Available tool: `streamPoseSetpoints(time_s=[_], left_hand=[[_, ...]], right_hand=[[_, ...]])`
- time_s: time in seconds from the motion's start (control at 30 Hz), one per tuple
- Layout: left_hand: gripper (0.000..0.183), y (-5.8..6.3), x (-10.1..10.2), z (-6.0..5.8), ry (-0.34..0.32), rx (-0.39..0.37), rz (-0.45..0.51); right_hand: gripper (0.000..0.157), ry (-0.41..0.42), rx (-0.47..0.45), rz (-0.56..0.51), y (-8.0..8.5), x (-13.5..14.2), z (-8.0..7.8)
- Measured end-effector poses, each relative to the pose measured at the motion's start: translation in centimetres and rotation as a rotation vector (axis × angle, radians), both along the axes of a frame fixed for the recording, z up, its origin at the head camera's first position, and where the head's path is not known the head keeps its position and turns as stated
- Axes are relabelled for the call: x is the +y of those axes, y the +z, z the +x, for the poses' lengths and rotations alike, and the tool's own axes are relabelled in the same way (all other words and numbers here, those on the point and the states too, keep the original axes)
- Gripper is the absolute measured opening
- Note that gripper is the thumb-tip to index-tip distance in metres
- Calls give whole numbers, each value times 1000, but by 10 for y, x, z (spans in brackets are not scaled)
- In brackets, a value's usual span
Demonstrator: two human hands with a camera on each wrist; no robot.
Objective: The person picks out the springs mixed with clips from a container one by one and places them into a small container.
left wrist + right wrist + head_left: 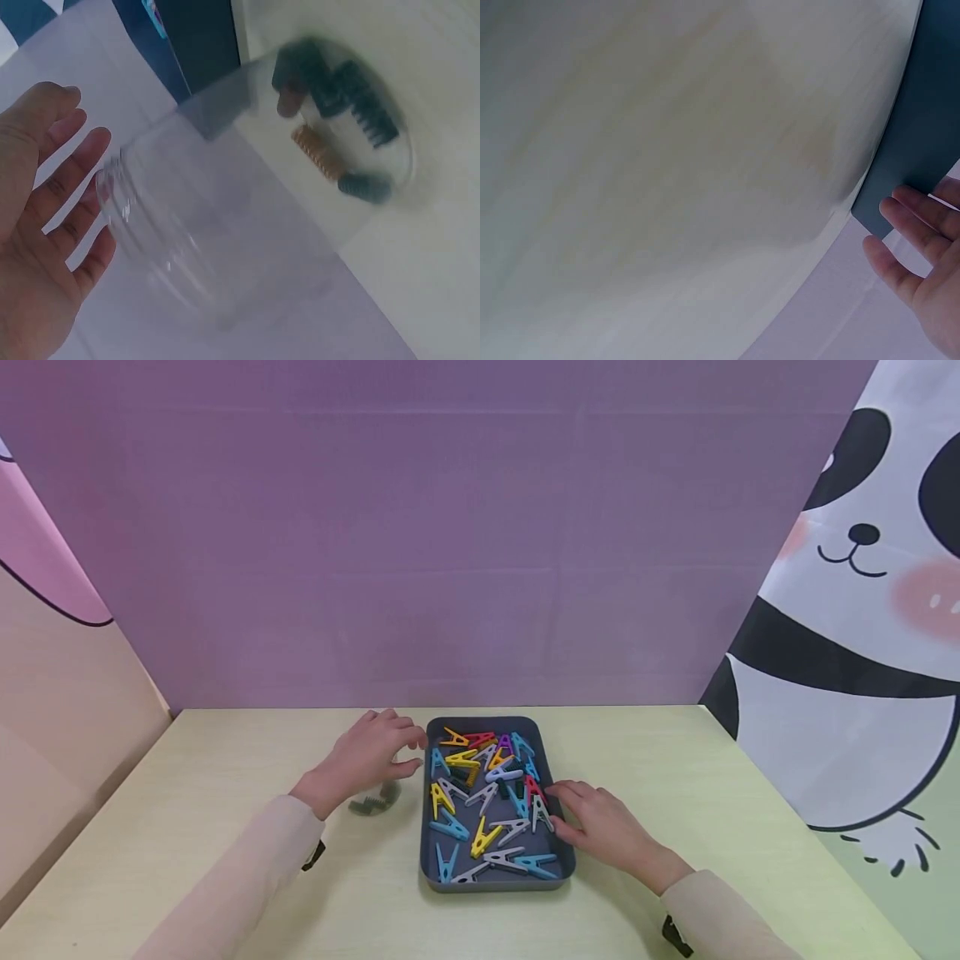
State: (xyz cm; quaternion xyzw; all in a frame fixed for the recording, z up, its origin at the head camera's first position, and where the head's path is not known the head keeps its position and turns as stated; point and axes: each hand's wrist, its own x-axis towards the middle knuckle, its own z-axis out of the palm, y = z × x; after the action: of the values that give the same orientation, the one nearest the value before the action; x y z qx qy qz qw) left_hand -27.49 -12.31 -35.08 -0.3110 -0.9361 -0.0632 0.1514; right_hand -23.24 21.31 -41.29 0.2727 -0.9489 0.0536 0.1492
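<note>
A dark grey tray (498, 887) of colourful plastic clothespins (486, 837) sits between the two hands. Beside its upper left corner is my left hand (367, 752), fingers relaxed and slightly bent. A clear jar (217, 232) stands below that hand, its rim close to the fingertips in the left wrist view. Small ridged pieces (367, 109), dark green and brown, lie at the jar's bottom. My right hand (607, 827) lies along the tray's right wall, its loosely bent fingertips at the rim.
Everything stands on a pale wooden table (247, 793). A purple backdrop (450, 543) rises at its far edge. On the right hangs a panel with a printed panda (862, 635). A few dark ridged pieces also lie among the clothespins.
</note>
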Motion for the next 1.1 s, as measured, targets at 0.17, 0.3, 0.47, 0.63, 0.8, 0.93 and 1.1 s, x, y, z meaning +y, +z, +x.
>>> streamPoseSetpoints(time_s=[0.17,0.3,0.47,0.63,0.8,0.93,1.1], left_hand=[[25,-7,13,0,-53,-18,-13],[25,-14,23,-1,-92,-45,-12],[23,-21,36,-2,-127,-75,-30],[26,-27,49,-5,-127,-96,-54],[29,-29,62,-5,-123,-107,-68],[28,-31,72,-6,-130,-80,-78],[28,-33,83,-7,-127,-80,-104]], right_hand=[[39,7,10,-2,0,1,0],[39,7,10,-2,0,0,0],[39,4,7,-4,0,0,0],[39,3,8,-5,-1,0,0],[39,3,11,-2,-1,1,0],[39,7,10,-5,-1,1,0],[39,9,8,-7,-1,1,0]])
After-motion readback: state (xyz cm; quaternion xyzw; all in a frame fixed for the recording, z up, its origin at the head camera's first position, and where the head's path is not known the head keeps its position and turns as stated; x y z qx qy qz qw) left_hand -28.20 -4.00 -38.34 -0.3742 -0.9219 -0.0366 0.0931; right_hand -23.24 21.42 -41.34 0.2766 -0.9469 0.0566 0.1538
